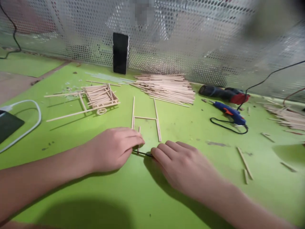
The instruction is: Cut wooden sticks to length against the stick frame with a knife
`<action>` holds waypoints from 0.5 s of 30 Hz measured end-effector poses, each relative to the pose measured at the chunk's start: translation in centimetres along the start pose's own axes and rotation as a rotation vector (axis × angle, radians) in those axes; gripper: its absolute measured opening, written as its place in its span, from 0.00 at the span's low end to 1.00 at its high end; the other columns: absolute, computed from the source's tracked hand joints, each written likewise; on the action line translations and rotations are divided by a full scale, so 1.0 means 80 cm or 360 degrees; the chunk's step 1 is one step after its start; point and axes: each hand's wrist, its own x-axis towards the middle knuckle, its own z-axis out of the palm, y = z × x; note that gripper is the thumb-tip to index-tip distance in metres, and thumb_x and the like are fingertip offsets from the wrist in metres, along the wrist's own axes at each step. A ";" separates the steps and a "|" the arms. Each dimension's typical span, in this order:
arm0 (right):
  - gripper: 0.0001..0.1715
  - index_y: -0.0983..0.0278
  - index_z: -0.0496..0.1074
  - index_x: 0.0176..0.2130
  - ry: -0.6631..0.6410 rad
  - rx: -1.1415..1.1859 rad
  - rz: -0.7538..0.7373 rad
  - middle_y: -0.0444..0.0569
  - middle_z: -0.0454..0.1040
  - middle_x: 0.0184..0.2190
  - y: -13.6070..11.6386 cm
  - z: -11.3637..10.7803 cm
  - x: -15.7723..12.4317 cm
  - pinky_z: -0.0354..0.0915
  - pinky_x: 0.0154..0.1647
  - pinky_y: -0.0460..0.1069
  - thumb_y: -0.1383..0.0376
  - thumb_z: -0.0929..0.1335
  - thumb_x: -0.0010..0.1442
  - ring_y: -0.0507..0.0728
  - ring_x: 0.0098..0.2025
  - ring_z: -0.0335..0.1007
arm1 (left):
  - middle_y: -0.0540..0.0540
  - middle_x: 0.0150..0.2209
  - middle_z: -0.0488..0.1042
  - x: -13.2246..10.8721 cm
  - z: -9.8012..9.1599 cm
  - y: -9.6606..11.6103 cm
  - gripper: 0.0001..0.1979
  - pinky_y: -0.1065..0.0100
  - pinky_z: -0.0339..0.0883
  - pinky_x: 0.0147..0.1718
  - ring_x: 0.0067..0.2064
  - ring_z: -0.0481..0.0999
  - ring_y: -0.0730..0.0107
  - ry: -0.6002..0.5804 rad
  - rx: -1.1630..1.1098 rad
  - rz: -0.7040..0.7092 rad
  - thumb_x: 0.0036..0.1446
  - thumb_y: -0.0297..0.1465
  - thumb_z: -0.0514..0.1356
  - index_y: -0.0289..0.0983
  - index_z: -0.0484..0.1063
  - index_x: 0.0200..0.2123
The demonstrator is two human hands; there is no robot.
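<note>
My left hand [116, 148] has its fingers closed on a short wooden stick [139, 130], pressed down on the green table. Across the lower end of that stick lies a thin black tool [143, 153], whose exact kind I cannot make out. Its other end runs into the closed fingers of my right hand [181, 163]. Just beyond both hands, an H-shaped frame of wooden sticks [145, 118] lies flat, its lower left part hidden behind my left hand.
A small stick-built cart [101, 98] stands at left. Behind are a pile of sticks [166, 89] and a propped phone [120, 53] against a perforated metal screen [202, 41]. At right lie a blue glue gun [230, 113] with its cord, loose sticks [245, 163] and more sticks [287, 117].
</note>
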 end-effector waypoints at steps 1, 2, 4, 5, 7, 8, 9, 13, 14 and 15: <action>0.05 0.61 0.69 0.40 -0.0016 -0.0005 -0.0015 0.42 0.72 0.32 -0.001 -0.001 0.001 0.53 0.35 0.53 0.70 0.68 0.70 0.56 0.31 0.64 | 0.43 0.53 0.85 -0.002 0.000 0.001 0.20 0.60 0.80 0.56 0.52 0.86 0.61 -0.0018 0.0032 0.0017 0.70 0.21 0.50 0.34 0.82 0.52; 0.04 0.61 0.69 0.41 -0.0022 -0.0002 -0.0039 0.42 0.72 0.33 -0.002 -0.001 0.002 0.53 0.35 0.54 0.70 0.68 0.69 0.57 0.31 0.64 | 0.44 0.54 0.85 -0.004 -0.001 0.002 0.20 0.61 0.80 0.57 0.53 0.86 0.62 -0.0036 0.0051 0.0029 0.70 0.21 0.50 0.34 0.82 0.52; 0.03 0.61 0.69 0.42 -0.0022 0.0033 -0.0070 0.43 0.73 0.34 -0.002 -0.003 0.003 0.53 0.34 0.54 0.70 0.68 0.68 0.57 0.32 0.63 | 0.45 0.57 0.84 -0.006 -0.002 0.001 0.21 0.63 0.78 0.61 0.55 0.85 0.64 -0.0084 0.0064 0.0036 0.69 0.21 0.51 0.35 0.82 0.53; 0.04 0.62 0.70 0.43 -0.0017 0.0058 -0.0073 0.43 0.73 0.35 -0.002 -0.003 0.002 0.53 0.34 0.54 0.70 0.67 0.68 0.58 0.32 0.63 | 0.46 0.58 0.83 -0.007 -0.003 0.001 0.22 0.64 0.76 0.63 0.57 0.85 0.65 -0.0119 0.0056 0.0039 0.69 0.20 0.51 0.36 0.82 0.53; 0.05 0.62 0.70 0.43 -0.0007 0.0097 -0.0065 0.44 0.73 0.35 -0.003 -0.003 0.001 0.53 0.34 0.55 0.71 0.66 0.68 0.58 0.32 0.63 | 0.47 0.59 0.82 -0.009 -0.004 -0.001 0.23 0.65 0.72 0.67 0.59 0.83 0.67 -0.0190 0.0028 0.0067 0.67 0.18 0.51 0.36 0.82 0.54; 0.05 0.62 0.71 0.43 -0.0005 0.0112 -0.0067 0.44 0.73 0.35 -0.003 -0.002 0.001 0.53 0.34 0.55 0.71 0.66 0.68 0.58 0.33 0.62 | 0.46 0.60 0.82 -0.010 -0.004 -0.002 0.24 0.65 0.71 0.68 0.61 0.82 0.67 -0.0221 0.0016 0.0083 0.66 0.18 0.51 0.36 0.81 0.56; 0.06 0.62 0.71 0.43 -0.0007 0.0126 -0.0071 0.45 0.74 0.35 -0.003 -0.002 0.000 0.53 0.34 0.55 0.71 0.66 0.68 0.58 0.33 0.62 | 0.46 0.61 0.81 -0.011 -0.003 -0.003 0.25 0.65 0.69 0.69 0.62 0.81 0.67 -0.0239 0.0005 0.0095 0.65 0.17 0.51 0.36 0.81 0.57; 0.07 0.62 0.72 0.45 -0.0042 0.0127 -0.0067 0.46 0.75 0.35 -0.002 -0.003 0.001 0.53 0.34 0.55 0.72 0.65 0.70 0.58 0.34 0.63 | 0.45 0.63 0.80 -0.015 0.002 -0.004 0.27 0.61 0.66 0.72 0.64 0.79 0.65 -0.0223 0.0007 0.0069 0.65 0.17 0.50 0.37 0.80 0.59; 0.07 0.62 0.72 0.45 -0.0052 0.0112 -0.0063 0.46 0.76 0.35 -0.002 -0.004 0.001 0.53 0.35 0.55 0.72 0.65 0.70 0.58 0.34 0.64 | 0.45 0.62 0.80 -0.015 0.003 -0.004 0.27 0.60 0.67 0.71 0.63 0.80 0.64 -0.0232 0.0015 0.0076 0.65 0.18 0.50 0.37 0.80 0.59; 0.07 0.62 0.71 0.46 -0.0054 0.0094 -0.0062 0.46 0.76 0.35 -0.002 -0.004 0.001 0.53 0.35 0.54 0.71 0.65 0.71 0.58 0.34 0.64 | 0.45 0.62 0.80 -0.013 0.003 -0.004 0.27 0.59 0.69 0.70 0.62 0.81 0.63 -0.0246 0.0026 0.0090 0.65 0.18 0.50 0.37 0.80 0.58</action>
